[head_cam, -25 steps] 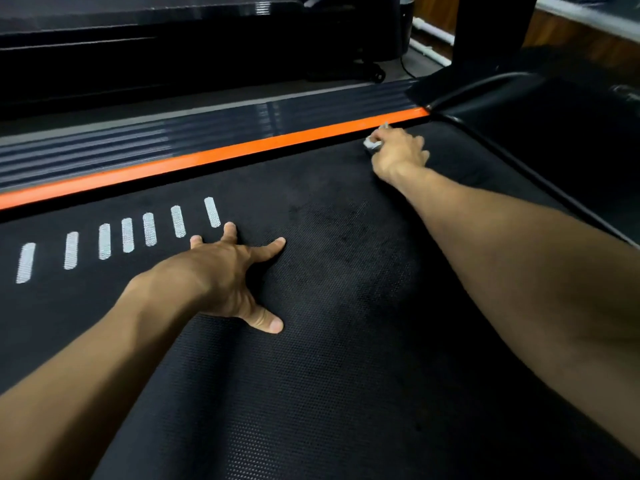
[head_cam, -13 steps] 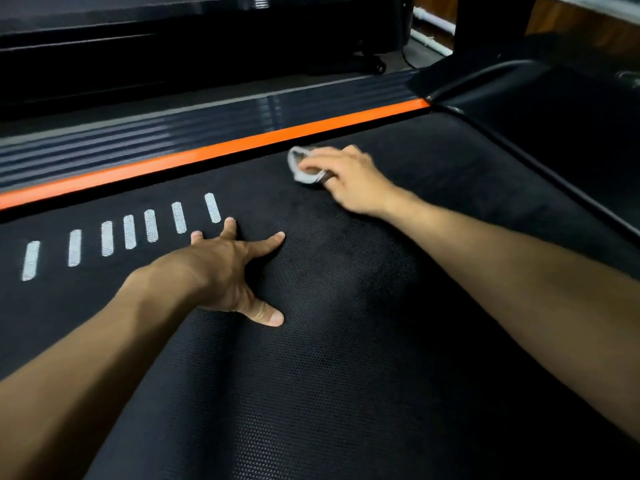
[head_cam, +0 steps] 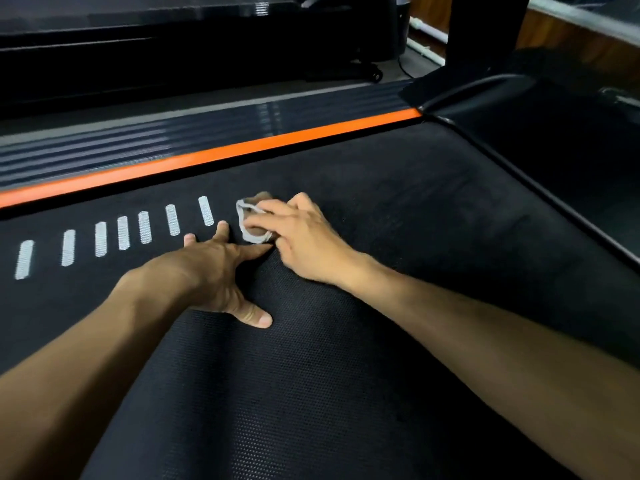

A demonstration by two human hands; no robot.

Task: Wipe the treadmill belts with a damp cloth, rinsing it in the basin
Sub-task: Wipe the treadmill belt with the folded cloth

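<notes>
The black treadmill belt [head_cam: 346, 375] fills most of the view, a woven, finely dotted surface that runs wide and bare toward the near edge and out to the right. Its far edge meets a narrow orange strip [head_cam: 214, 155], and beyond that lies a ribbed, glossy grey side rail [head_cam: 173, 133]. On the right the belt ends at a smooth black raised edge [head_cam: 554, 199] that slants toward the near right, with a curved black motor cover [head_cam: 485, 95] at the far corner. A row of short white dashes [head_cam: 123, 233] is printed on the belt near the orange strip, left of the hands. The left hand [head_cam: 211, 271] lies flat on the belt, fingers straight and spread, thumb splayed toward the viewer, holding nothing. The right hand [head_cam: 304, 240] presses a small crumpled grey cloth [head_cam: 251, 220] onto the belt, fingers bent over it, its pale edge showing past the fingertips. The cloth sits just right of the last white dash and just beyond the left hand's index finger, near touching it. A dark upright post [head_cam: 485, 29] rises at the far right.
</notes>
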